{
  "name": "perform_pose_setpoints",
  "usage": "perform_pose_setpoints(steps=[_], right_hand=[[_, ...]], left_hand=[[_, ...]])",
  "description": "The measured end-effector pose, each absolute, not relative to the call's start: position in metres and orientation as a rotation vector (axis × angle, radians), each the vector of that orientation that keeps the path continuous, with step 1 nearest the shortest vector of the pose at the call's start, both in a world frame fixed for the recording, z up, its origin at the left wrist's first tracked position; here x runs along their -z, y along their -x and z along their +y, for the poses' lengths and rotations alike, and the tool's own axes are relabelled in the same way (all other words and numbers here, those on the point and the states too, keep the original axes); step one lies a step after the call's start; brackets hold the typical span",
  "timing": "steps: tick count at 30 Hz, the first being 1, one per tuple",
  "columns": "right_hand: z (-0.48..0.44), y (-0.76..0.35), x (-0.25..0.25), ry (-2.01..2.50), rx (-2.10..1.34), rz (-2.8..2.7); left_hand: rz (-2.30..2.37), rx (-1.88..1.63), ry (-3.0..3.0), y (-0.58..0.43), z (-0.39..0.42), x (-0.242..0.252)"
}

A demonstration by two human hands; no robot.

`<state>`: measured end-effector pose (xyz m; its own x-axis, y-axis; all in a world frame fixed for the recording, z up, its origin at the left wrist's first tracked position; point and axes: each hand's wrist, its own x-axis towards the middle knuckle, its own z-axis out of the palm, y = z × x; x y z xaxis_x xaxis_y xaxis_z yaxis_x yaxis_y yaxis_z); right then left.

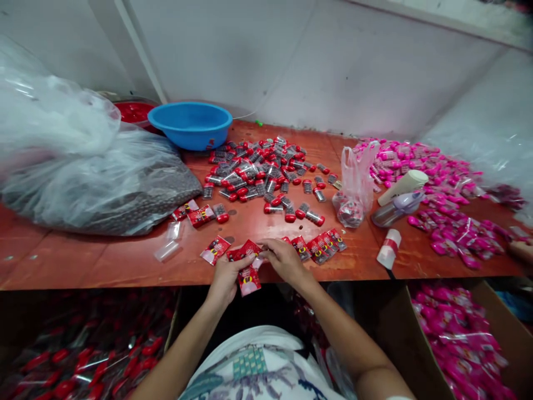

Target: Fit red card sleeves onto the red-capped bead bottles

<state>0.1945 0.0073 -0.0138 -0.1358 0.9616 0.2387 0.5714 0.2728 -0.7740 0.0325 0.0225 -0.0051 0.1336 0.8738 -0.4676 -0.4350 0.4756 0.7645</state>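
My left hand (227,278) is closed on several red printed packets (249,282), fanned out over the table's front edge. My right hand (285,260) has its fingers bent and pinched at the right side of these packets; what its fingertips grip is partly hidden. Just left of my hands a single red packet (215,250) lies flat. To the right, a row of red packets (320,248) overlaps on the table. Beyond them is a heap of small clear tubes with red caps (258,169), filled with dark beads or pellets.
A clear bag of dark pellets (104,194) sits at left beside a blue basin (189,125). Pink packaged items (416,161), a bottle (395,210) and a tied plastic bag (353,194) are at right. Boxes of red-capped items (91,355) and pink items (462,339) stand below.
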Motion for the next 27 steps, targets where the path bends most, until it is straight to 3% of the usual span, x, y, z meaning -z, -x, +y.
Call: perform_pose_setpoints(steps=[2, 7, 21, 27], right_hand=[[0.024, -0.213, 0.012, 1.459, -0.620, -1.896], [0.068, -0.265, 0.012, 2.041, -0.023, -2.056], [0.076, -0.203, 0.029, 1.433, -0.149, -2.520], [0.058, -0.190, 0.021, 1.487, -0.298, -2.182]], left_hand=[[1.070, -1.035, -0.433, -0.031, 0.025, 0.004], [1.127, -1.100, -0.265, -0.026, 0.028, 0.002], [1.027, -1.111, -0.118, -0.022, 0.030, 0.005], [1.063, -1.248, -0.162, -0.018, 0.027, 0.002]])
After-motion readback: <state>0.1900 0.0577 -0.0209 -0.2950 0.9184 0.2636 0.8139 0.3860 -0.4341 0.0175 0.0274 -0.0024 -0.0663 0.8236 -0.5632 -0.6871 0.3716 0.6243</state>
